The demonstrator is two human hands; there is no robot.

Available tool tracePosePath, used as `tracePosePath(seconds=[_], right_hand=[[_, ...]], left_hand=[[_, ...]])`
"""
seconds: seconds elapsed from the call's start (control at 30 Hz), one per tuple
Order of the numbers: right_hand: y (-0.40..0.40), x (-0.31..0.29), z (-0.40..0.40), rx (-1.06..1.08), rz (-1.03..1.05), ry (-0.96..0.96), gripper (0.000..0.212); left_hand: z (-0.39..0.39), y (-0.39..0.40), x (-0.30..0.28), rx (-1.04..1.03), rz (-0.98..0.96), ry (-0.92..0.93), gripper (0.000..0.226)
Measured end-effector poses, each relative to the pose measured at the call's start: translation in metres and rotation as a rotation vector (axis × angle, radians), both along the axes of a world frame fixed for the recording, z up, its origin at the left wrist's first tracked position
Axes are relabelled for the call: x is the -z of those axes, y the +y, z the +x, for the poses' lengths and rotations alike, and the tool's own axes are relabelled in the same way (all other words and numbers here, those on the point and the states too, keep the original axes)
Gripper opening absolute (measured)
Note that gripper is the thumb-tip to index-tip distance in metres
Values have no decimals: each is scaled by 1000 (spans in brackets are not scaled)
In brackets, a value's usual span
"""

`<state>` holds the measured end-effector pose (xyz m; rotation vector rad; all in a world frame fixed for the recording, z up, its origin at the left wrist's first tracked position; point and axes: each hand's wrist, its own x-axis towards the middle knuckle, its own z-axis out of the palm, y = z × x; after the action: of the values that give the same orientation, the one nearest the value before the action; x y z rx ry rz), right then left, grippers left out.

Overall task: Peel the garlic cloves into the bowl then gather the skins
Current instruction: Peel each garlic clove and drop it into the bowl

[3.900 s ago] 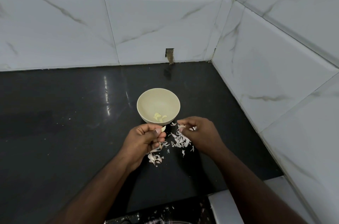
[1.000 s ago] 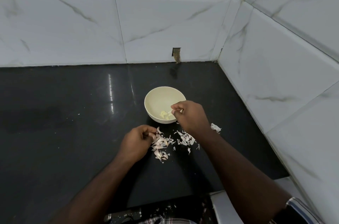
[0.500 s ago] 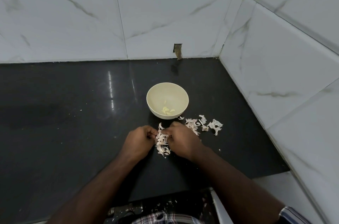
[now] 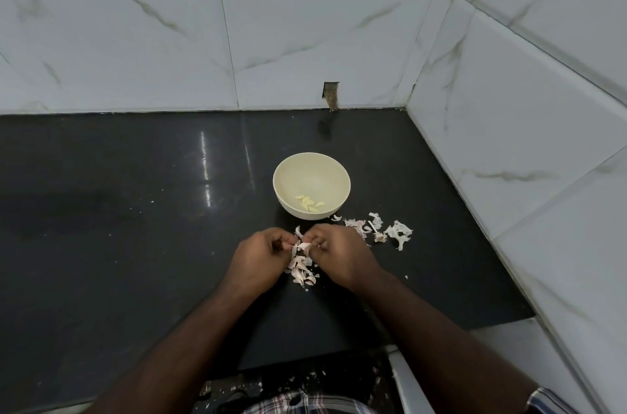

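Note:
A cream bowl [image 4: 291, 172] stands on the black counter with several peeled garlic cloves [image 4: 309, 202] at its bottom. Just in front of it, my left hand [image 4: 259, 259] and my right hand [image 4: 341, 256] meet with curled fingers and pinch a garlic piece with pinkish skin [image 4: 301, 246] between them. Whether it is a clove or only skin is too small to tell. A pile of skins [image 4: 302, 269] lies directly under the hands. A second scatter of skins [image 4: 381, 229] lies to the right of the bowl's base.
The black counter [image 4: 135, 210] ends at white marble-look tiled walls behind and on the right [image 4: 509, 128]. A small notch in the back wall [image 4: 330, 96] sits behind the bowl. Skin flecks lie on the dark ledge near my body [image 4: 305, 376].
My right hand dropped a clove in the bowl, then came back to meet my left hand over the near skin pile. Both hands now pinch a piece together.

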<state>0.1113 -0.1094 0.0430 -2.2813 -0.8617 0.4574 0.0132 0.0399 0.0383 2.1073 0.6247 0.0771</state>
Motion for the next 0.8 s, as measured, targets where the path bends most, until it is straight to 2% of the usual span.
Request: tracePosePath(seconds=[0.1, 0.2, 0.33, 0.47, 0.6, 0.8], right_hand=[[0, 0, 2, 26, 75, 48, 21], [-2, -4, 3, 78, 124, 122, 15], [-6, -9, 3, 146, 213, 246, 20], [-11, -11, 4, 175, 231, 283, 6], [-18, -15, 4, 198, 205, 337, 11], [-29, -23, 8, 220, 215, 558, 11]], left_hand=[[3, -2, -2, -1, -115, -42, 17], [4, -2, -4, 41, -241, -56, 4], [6, -7, -7, -33, -377, -134, 6], [9, -15, -12, -74, -490, -166, 5], [9, -25, -12, -54, -510, -191, 5], [14, -34, -8, 13, -434, -235, 14]])
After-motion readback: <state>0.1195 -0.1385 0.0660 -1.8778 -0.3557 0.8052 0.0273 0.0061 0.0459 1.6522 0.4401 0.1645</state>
